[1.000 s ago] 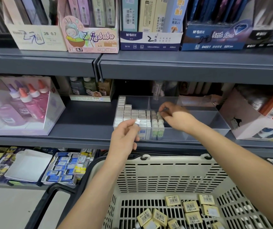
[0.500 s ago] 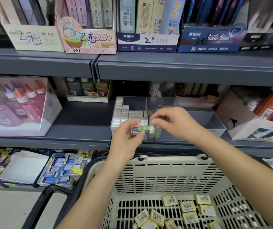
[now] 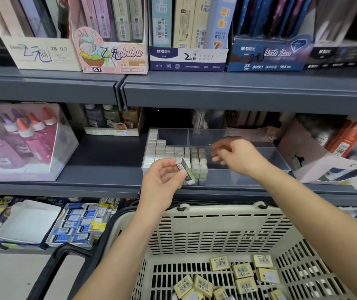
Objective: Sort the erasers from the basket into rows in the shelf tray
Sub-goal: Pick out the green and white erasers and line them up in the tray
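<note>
A clear shelf tray (image 3: 249, 178) sits on the middle shelf, its left part filled with rows of white erasers (image 3: 162, 151) and two rows of greenish ones (image 3: 198, 162). My left hand (image 3: 162, 182) holds a green-sleeved eraser (image 3: 186, 172) just in front of the tray's front wall. My right hand (image 3: 236, 154) hovers over the tray's bare right part with fingers loosely curled and nothing seen in them. Below, a cream plastic basket (image 3: 216, 230) holds several yellow-wrapped erasers (image 3: 242, 271) on its floor.
A box of glue bottles (image 3: 19, 139) stands left on the same shelf, a tilted white carton (image 3: 316, 161) right of the tray. Pencil-lead boxes (image 3: 186, 35) line the upper shelf. Boxed stationery (image 3: 80, 226) fills the lower shelf. The basket's black handle (image 3: 50, 269) hangs left.
My right hand let go of the eraser's end and moved right, over the tray. The left hand kept the green-sleeved eraser and tilted it more upright.
</note>
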Motion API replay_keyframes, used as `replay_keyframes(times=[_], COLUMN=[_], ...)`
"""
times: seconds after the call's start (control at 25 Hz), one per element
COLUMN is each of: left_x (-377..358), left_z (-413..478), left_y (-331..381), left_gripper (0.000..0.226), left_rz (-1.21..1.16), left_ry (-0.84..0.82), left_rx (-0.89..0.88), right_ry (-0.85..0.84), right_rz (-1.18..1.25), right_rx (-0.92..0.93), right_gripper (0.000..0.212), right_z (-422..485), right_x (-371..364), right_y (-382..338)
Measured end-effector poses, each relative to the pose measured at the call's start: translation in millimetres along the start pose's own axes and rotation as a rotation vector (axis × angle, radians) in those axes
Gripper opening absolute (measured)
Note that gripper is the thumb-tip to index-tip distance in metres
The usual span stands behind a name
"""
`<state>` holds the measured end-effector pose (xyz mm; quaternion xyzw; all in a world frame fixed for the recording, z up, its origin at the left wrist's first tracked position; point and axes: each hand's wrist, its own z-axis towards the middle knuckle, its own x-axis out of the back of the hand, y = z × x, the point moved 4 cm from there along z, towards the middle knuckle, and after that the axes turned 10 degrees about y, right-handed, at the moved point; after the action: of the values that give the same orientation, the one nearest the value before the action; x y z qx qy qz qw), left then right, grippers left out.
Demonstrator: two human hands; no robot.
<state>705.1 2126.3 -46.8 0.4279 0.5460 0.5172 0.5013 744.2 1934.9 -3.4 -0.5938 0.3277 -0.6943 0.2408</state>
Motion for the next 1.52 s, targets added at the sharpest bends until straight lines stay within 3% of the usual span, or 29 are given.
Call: replay_keyframes(times=[0.08, 0.2, 0.28, 0.56, 0.72, 0.8, 0.92, 1.12, 1.2, 1.28, 1.36, 1.44, 1.52], left_x=[1.0, 2.0, 2.2, 1.8, -1.2, -6.2, -11.2, -14.0, -13.9, -13.0, -12.1, -12.7, -14.2], left_z=[1.1, 1.1, 1.4, -0.9, -3.4, -6.5, -11.9, -14.6, -14.3, -13.4, -12.8, -13.3, -15.0], left_y=[-0.7, -1.9, -2.8, -3.7, -2.1, -0.1, 1.4, -0.2, -1.2, -1.4, -1.2, 0.8, 2.1], left_gripper=[0.021, 0.021, 0.021, 0.02, 0.022, 0.023, 0.022, 0.02, 0.016, 0.011, 0.011, 0.017, 0.021], left_rz=[-0.003, -0.003, 0.003, 0.029, 0.025, 0.005, -0.014, 0.004, 0.031, 0.039, 0.043, 0.074, 0.104], left_ry=[0.01, 0.017, 0.017, 0.013, -0.017, -0.061, -0.113, -0.13, -0.091, -0.057, -0.046, -0.07, -0.085], left_rx=[0.0, 0.011, 0.016, 0.033, 0.03, 0.011, -0.001, 0.029, 0.033, 0.031, 0.015, -0.025, -0.055], right_ry=[-0.135, -0.246, -0.243, -0.216, 0.047, -0.068, -0.232, -0.138, -0.083, 0.056, 0.184, 0.178, 0.107], right_rz=[-0.032, -0.307, -0.442, -0.471, -0.196, 0.013, 0.122, 0.277, 0.229, 0.0, -0.274, -0.409, -0.419], right_rx=[-0.138, -0.094, -0.039, 0.022, 0.199, 0.238, 0.235, 0.12, 0.105, 0.275, 0.561, 0.745, 0.75], right_gripper=[0.027, 0.028, 0.029, 0.037, 0.021, 0.014, 0.021, 0.01, 0.009, 0.018, 0.028, 0.026, 0.022], right_z=[6.2, 13.1, 14.7, 10.1, -12.8, -31.4, -45.8, -41.0, -40.2, -45.8, -58.2, -67.1, -66.5], right_x=[-11.7, -25.6, -26.9, -22.5, -5.7, -9.6, -16.5, -6.5, -4.1, -0.6, 1.1, -2.9, -7.7], right_y=[7.7, 5.0, 0.8, 1.0, -18.4, -25.8, -28.8, -20.3, -15.0, -15.2, -23.3, -29.5, -30.9])
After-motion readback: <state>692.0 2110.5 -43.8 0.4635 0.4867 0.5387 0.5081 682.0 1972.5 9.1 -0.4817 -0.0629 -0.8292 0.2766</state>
